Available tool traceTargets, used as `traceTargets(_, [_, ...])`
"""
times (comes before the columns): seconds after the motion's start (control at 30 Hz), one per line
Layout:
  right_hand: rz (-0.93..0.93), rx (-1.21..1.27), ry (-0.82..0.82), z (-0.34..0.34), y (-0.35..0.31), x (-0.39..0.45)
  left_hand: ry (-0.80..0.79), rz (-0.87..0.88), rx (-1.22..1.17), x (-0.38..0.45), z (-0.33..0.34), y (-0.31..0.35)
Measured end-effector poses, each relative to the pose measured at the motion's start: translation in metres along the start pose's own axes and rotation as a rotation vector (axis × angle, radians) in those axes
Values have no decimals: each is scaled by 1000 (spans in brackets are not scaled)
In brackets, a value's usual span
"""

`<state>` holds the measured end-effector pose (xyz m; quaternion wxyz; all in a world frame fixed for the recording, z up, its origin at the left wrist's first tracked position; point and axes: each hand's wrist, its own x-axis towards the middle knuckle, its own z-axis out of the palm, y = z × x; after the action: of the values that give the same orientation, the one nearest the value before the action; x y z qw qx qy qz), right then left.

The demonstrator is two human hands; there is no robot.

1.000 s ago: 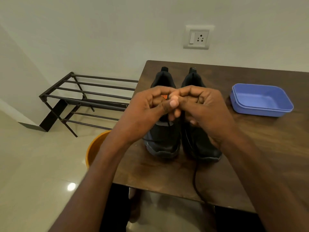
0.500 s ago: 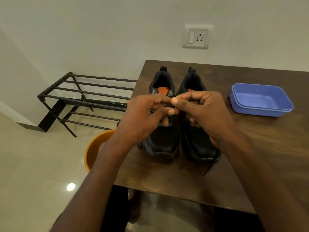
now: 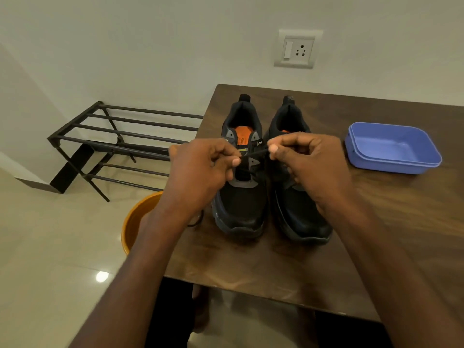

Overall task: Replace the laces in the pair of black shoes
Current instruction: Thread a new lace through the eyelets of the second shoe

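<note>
Two black shoes stand side by side on the dark wooden table, toes toward me. The left shoe has an orange insole and grey eyelet tabs. The right shoe is partly hidden by my right hand. A thin black lace runs across the left shoe's eyelets. My left hand pinches one end of it and my right hand pinches the other, pulled apart over the tongue. A bit of lace hangs at the table's left edge under my left wrist.
A blue plastic tray sits on the table to the right. An orange bucket stands on the floor by the table's left edge. A black metal shoe rack is against the wall at left, and a wall socket is above the table.
My hands were pressed together above the shoes; they have lowered and drawn apart, stretching the lace across the left shoe. The lace hanging off the table's front edge is gone from view.
</note>
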<state>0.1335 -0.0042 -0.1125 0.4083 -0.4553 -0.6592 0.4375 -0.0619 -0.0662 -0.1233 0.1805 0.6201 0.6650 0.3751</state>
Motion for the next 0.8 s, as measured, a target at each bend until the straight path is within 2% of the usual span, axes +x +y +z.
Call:
traceTargets(0.07, [1, -60, 96, 2, 7, 3, 1, -14, 10, 0, 0, -5])
traceTargets(0.13, [-38, -136, 9, 7, 7, 3, 0, 25, -23, 0, 4, -2])
traceTargets(0.23, [-71, -94, -105, 17, 4, 0, 8, 74, -98, 4, 15, 4])
traceTargets(0.3, [-66, -44, -2, 22, 6, 0, 14, 4, -169, 5, 20, 3])
traceTargets(0.37, [-32, -11, 158, 25, 10, 1, 51, -33, -147, 5, 21, 0])
traceTargets(0.43, [0, 10, 236, 26, 13, 3, 68, -35, -115, 5, 20, -3])
traceTargets(0.53, [-13, 6, 160, 28, 12, 3, 62, 19, -132, 4, 19, -2])
traceTargets(0.63, [-86, -77, 90, 35, 10, 3, 124, 47, -114, 3, 22, -1])
traceTargets(0.73, [-91, -137, 155, 42, 10, 3, 204, 18, -81, 2, 25, -3])
traceTargets(0.8, [-102, -330, 225, 47, 14, 5, 218, 15, -12, 1, 24, -6])
